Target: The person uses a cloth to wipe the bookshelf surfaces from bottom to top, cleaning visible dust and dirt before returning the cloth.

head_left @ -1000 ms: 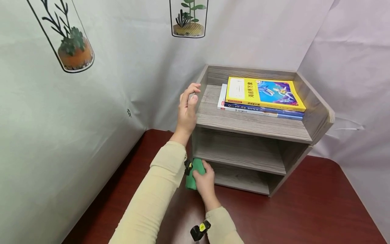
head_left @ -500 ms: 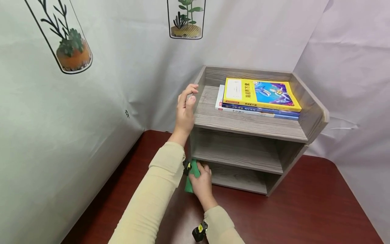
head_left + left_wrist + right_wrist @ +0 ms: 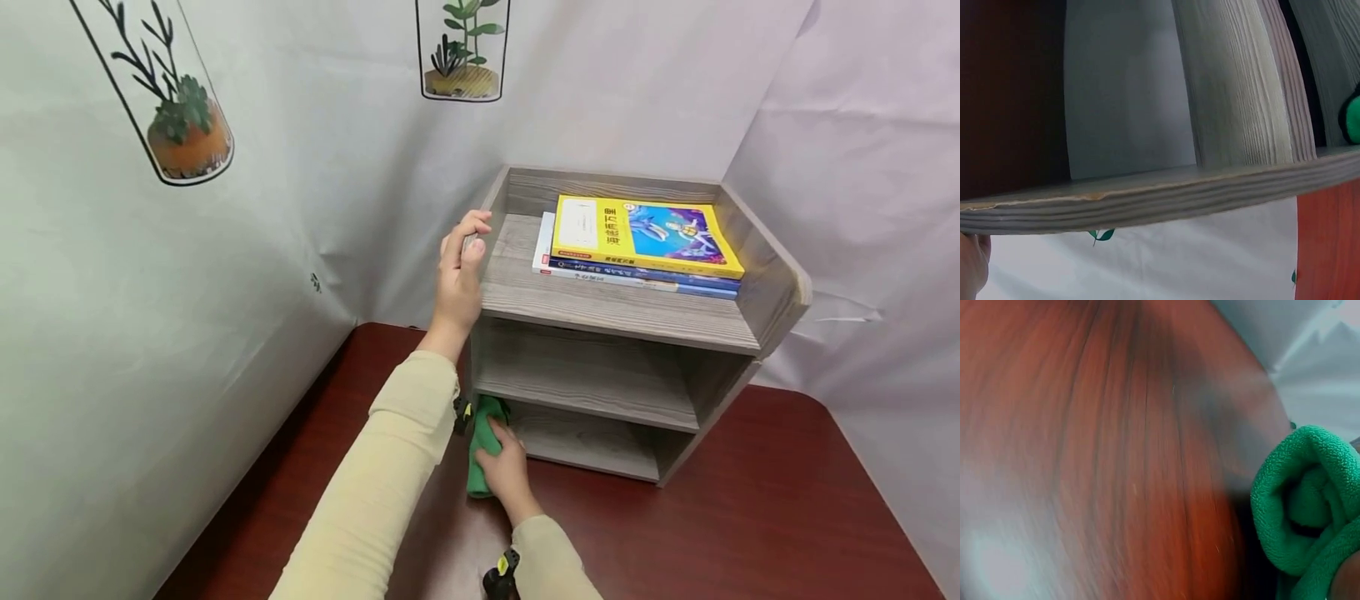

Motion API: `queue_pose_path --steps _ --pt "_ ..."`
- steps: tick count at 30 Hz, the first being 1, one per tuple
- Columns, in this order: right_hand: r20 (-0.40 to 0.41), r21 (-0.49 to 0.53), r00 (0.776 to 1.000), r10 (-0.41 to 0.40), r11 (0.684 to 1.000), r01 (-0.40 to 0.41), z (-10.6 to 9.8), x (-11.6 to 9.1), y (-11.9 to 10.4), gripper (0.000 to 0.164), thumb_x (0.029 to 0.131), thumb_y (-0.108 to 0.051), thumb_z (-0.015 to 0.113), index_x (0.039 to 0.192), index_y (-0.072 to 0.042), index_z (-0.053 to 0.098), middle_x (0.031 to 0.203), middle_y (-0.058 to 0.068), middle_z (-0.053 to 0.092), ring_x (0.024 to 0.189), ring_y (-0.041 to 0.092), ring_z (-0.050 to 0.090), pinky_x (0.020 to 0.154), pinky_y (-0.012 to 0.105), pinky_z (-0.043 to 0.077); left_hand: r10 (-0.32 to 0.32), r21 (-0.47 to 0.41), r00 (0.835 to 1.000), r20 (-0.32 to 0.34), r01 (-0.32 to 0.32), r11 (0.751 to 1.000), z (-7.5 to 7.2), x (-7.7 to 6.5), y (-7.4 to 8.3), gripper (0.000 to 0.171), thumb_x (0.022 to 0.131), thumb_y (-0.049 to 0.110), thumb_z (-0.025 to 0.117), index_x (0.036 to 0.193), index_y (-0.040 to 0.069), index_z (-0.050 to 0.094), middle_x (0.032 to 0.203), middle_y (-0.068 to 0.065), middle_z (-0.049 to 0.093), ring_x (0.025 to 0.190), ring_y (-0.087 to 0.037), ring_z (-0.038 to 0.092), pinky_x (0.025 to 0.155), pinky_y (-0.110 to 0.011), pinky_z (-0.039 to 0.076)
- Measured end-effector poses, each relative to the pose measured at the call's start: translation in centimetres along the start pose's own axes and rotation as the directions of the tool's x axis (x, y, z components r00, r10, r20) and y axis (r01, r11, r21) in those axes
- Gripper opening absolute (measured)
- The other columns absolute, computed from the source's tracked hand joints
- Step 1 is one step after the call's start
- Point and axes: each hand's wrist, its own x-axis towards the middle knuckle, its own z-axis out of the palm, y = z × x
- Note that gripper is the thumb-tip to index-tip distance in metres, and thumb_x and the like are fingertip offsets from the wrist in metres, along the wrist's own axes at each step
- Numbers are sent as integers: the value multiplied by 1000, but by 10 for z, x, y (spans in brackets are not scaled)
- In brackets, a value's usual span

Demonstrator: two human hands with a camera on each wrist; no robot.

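Left hand [image 3: 459, 275]: fingers curled over the upper left side panel of a grey wood-grain three-tier shelf unit [image 3: 615, 329], gripping it. Right hand [image 3: 510, 471]: grips a rolled green terry-cloth towel [image 3: 482, 433] at the left end of the bottom compartment; near end projects past the front, above the dark-red wood-grain table [image 3: 637, 542]. Yellow-topped book stack [image 3: 645, 237] lies on the top tier.

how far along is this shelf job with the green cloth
Looks done: books stacked on the top shelf; any finished wiping doesn't show. In hand: the right hand holds the green cloth at the bottom compartment's left end; the left hand rests on the side panel. Probably left: the bottom compartment's right part.
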Motion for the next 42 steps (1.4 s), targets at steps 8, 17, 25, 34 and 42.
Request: queue_pose_path --steps 8,17,25,34,42 --pt "-4 154 998 67 986 -65 -3 -1 -8 60 72 4 59 131 -1 51 126 27 50 85 25 52 64 32 44 11 1 1000 -10 -11 1000 1 -2 0 28 90 25 37 102 4 52 124 -9 54 116 -18 39 95 -36 27" --pt "-18 214 999 50 976 -45 -10 3 -31 55 73 3 59 128 1 52 121 22 54 78 20 53 63 30 45 31 9 1000 -5 -30 999 1 0 1 29 91 24 36 102 4 52 123 -11 54 116 -19 39 95 -35 26" --pt "-98 159 995 16 987 0 -18 0 -59 53 72 -2 59 124 1 56 127 17 52 96 29 46 71 34 43 33 16 999 -8 -33 999 0 0 -1 28 90 25 37 102 4 52 123 -10 54 116 -18 39 95 -35 27" --pt "-99 23 992 -74 997 77 -10 -3 -40 53 72 0 61 124 0 57 126 18 54 94 30 45 75 38 43 14 21 1000 -14 -14 1000 -2 -2 1 29 91 25 37 103 3 52 124 -10 54 116 -18 40 94 -35 28" --pt "44 -42 999 -13 999 15 -5 -5 -6 57 73 4 60 129 -1 52 133 15 49 115 39 41 83 40 40 1 5 1000 -7 -1 1000 -1 -1 2 28 91 24 38 104 4 53 125 -10 54 117 -20 39 95 -37 27"
